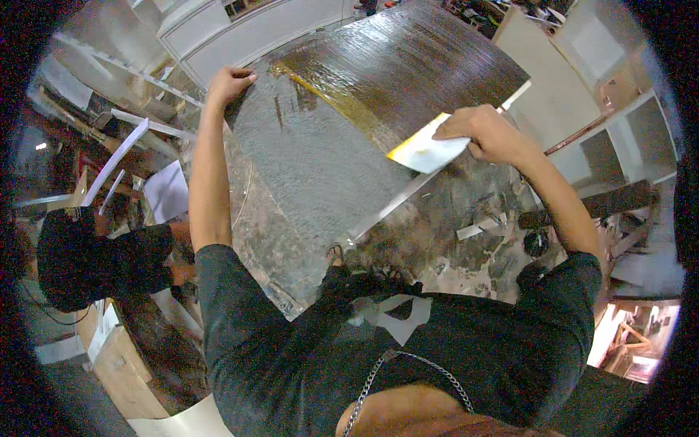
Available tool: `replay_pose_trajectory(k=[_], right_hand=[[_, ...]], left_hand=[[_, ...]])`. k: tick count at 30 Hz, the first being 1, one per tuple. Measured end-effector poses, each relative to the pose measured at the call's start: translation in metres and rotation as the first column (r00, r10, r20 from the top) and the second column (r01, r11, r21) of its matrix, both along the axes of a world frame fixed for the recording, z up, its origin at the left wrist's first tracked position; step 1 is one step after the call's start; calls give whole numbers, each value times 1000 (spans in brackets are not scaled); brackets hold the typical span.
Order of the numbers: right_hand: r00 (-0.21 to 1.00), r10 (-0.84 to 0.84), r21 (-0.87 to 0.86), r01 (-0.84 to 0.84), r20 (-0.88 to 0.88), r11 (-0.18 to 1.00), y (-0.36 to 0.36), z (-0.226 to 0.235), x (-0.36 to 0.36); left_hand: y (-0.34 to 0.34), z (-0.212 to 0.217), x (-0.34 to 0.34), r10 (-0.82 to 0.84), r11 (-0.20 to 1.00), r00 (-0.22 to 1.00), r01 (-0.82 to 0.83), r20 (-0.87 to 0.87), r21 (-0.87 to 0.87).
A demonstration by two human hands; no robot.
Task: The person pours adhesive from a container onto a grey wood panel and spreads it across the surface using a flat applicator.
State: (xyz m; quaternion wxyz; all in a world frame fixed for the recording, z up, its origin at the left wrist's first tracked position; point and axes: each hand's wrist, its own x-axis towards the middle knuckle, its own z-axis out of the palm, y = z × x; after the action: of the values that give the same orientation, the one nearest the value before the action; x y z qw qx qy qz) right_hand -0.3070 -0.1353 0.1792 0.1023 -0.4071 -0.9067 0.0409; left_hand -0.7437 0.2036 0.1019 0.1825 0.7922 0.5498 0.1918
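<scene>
A large rectangular panel (328, 146) is coloured grey nearer, streaked dark brown farther, with 1 amber band (350, 112) between; at its right edge, a flat white scraper (432, 153) is yellow-edged.

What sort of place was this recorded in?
Probably a workshop, perhaps for woodwork: a large panel, part grey, part glossy brown, lies before the person, a moulded white panel stands beyond it, and pale scraps litter the stained floor.
</scene>
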Motion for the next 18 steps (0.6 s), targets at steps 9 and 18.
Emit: replay_pose_trajectory(k=[9, 18], right_hand=[[956, -291, -310, 268, -29, 912, -111, -38, 49], [538, -701, -302, 648, -468, 699, -146, -30, 86]], left_hand=[[17, -17, -8, -129, 988, 988, 122, 80, 91], [-18, 0, 6, -27, 995, 1000, 26, 6, 97]])
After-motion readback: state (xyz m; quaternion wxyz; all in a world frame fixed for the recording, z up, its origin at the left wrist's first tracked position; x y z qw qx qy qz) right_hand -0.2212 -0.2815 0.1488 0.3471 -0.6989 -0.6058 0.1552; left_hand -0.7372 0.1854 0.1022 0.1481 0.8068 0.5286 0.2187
